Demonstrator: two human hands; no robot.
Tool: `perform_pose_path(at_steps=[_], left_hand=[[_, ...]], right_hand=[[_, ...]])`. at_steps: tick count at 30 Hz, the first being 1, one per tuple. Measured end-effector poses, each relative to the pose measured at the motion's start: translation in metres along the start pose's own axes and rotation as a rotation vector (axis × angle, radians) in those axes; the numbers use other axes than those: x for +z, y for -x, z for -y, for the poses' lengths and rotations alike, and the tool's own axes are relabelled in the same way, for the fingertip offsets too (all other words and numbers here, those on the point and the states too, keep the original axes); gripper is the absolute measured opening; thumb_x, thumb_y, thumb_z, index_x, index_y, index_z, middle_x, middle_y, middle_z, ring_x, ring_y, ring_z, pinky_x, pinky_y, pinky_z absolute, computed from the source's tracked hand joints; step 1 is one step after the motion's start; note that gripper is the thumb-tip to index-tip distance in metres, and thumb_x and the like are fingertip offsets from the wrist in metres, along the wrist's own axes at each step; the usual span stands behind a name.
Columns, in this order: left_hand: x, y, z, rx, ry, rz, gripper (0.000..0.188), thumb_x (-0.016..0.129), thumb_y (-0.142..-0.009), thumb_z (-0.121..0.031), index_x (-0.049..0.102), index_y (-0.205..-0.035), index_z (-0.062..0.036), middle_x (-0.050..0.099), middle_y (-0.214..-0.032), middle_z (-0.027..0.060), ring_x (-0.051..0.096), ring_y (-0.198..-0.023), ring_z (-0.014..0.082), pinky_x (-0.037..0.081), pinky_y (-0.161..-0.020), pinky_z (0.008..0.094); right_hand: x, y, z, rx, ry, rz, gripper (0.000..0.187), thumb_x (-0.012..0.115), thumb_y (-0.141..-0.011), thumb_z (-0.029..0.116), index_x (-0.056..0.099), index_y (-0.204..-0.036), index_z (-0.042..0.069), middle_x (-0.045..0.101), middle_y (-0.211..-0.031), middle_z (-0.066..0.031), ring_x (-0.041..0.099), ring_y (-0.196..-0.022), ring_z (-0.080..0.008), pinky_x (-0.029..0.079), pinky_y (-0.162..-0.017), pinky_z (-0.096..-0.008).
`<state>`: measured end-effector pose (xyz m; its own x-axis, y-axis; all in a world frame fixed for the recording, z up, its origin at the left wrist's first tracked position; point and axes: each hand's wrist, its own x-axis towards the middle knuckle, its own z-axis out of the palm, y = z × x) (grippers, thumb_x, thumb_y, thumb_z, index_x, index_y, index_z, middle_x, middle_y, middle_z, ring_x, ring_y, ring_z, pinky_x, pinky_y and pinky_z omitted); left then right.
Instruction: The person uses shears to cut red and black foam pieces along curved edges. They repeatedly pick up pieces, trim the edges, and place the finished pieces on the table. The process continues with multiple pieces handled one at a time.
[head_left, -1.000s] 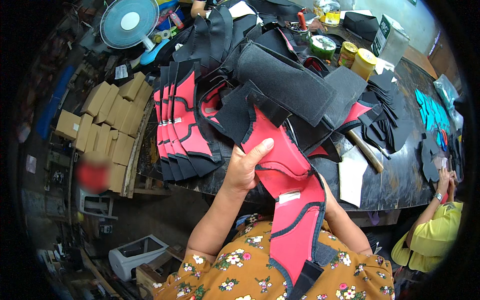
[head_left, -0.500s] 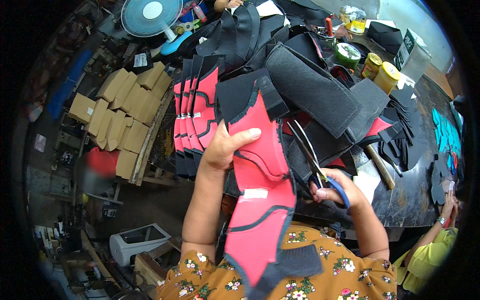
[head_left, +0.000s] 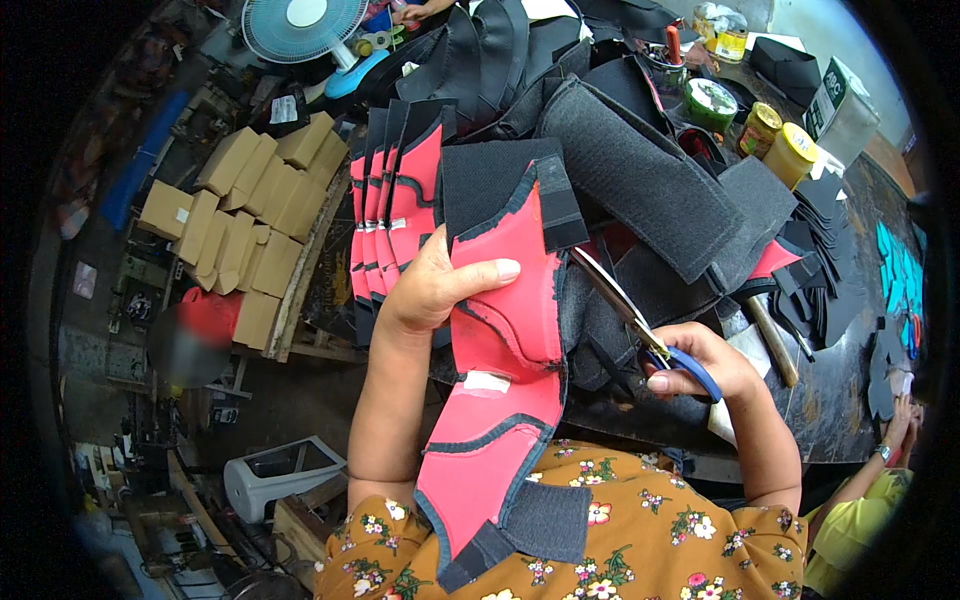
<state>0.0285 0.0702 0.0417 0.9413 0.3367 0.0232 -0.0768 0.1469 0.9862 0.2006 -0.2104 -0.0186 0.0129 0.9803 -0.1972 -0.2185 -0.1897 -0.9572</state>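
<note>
At the left, brown cardboard boxes [head_left: 235,200] stand packed beside a wooden edge [head_left: 308,262] that slants down toward the floor. Next, on the worktop [head_left: 815,405], a row of red-and-black pieces [head_left: 400,205] stands close behind the left hand [head_left: 430,287], leaving only a narrow gap there.

The left forearm rises from the lower edge, and this hand is closed in a pinch on the red-and-black panel [head_left: 520,395], thumb flat across its red face and fingers hidden behind. The panel is held up in the middle of the view, tilted, its upper black end before the heaped dark material and its lower end hanging in front of the flowered shirt [head_left: 640,520], past the worktop's near edge.

Between the panel's right edge and the right hand [head_left: 710,355], a slanting space holds the scissors [head_left: 637,318], blades pointing up and left, nearly together. Their tips come just beside the panel; whether they touch it I cannot tell. The right hand is curled around the blue handles, forearm bent up from below.

Farther right, a wooden handle [head_left: 772,345] lies near this hand, then a stretch of dark worktop reaches to a co-worker's hands [head_left: 903,420] at its edge.
</note>
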Motion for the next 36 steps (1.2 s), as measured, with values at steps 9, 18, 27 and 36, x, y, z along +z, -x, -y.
perform_pose_path(at_steps=[9,18,27,36], left_hand=[[-0.001,-0.007,-0.001,-0.036,-0.031,0.045,0.047,0.073,-0.083,-0.006,0.058,-0.126,0.0024,0.066,-0.117,0.0073,0.062,-0.106,0.0146,0.048,-0.097,0.0316],[-0.005,-0.006,0.004,-0.047,-0.056,0.042,0.052,0.073,-0.082,-0.006,0.055,-0.130,0.0033,0.065,-0.120,0.0081,0.061,-0.107,0.0147,0.047,-0.098,0.0315],[-0.022,-0.006,-0.041,0.036,-0.237,0.225,0.064,0.065,-0.089,-0.003,0.037,-0.145,0.0072,0.051,-0.142,0.0127,0.047,-0.131,0.0171,0.034,-0.113,0.0322],[-0.029,-0.003,-0.091,0.508,-0.631,-0.170,0.051,0.062,-0.091,0.003,0.047,-0.139,0.0062,0.052,-0.142,0.0130,0.047,-0.132,0.0184,0.033,-0.113,0.0306]], right_hand=[[-0.005,-0.001,0.002,0.014,0.065,-0.033,0.023,0.078,-0.087,0.017,0.060,-0.083,0.004,0.057,-0.074,0.0053,0.050,-0.070,-0.0019,0.042,-0.061,-0.0212],[-0.004,-0.004,-0.002,0.015,0.111,-0.095,0.022,0.079,-0.084,0.010,0.058,-0.078,0.004,0.055,-0.069,0.0072,0.048,-0.067,-0.0009,0.040,-0.059,-0.0209],[0.021,-0.010,-0.010,0.004,0.147,-0.142,0.028,0.079,-0.083,0.008,0.054,-0.072,0.005,0.049,-0.066,0.0079,0.044,-0.065,-0.0005,0.036,-0.055,-0.0212],[0.031,-0.018,-0.016,-0.102,0.073,-0.324,0.022,0.077,-0.085,0.008,0.056,-0.077,0.006,0.052,-0.068,0.0074,0.046,-0.067,-0.0005,0.038,-0.057,-0.0194]])
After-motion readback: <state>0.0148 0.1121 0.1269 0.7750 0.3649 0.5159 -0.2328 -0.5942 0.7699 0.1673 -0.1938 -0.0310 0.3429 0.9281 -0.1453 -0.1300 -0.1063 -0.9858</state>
